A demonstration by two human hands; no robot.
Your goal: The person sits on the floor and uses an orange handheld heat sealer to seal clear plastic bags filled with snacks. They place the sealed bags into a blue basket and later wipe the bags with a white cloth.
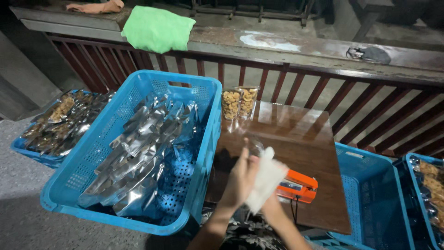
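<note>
Both of my hands meet over the front of a dark brown wooden table [300, 139]. My left hand [240, 178] and my right hand [273, 203] together hold a white cloth [266, 178], which is bunched between them. Just behind the cloth lies an orange hand sealer [298, 185] on the table. Two clear pouches of pale nuts [239, 103] stand upright at the table's far left corner. A faint clear pouch lies on the table near my fingers.
A big blue plastic crate [138, 217] with several silver foil pouches [138, 148] sits left of the table. Another blue crate of filled pouches [60, 120] lies far left. More blue crates [370, 185] stand at right. A railing with a green cloth [157, 28] runs behind.
</note>
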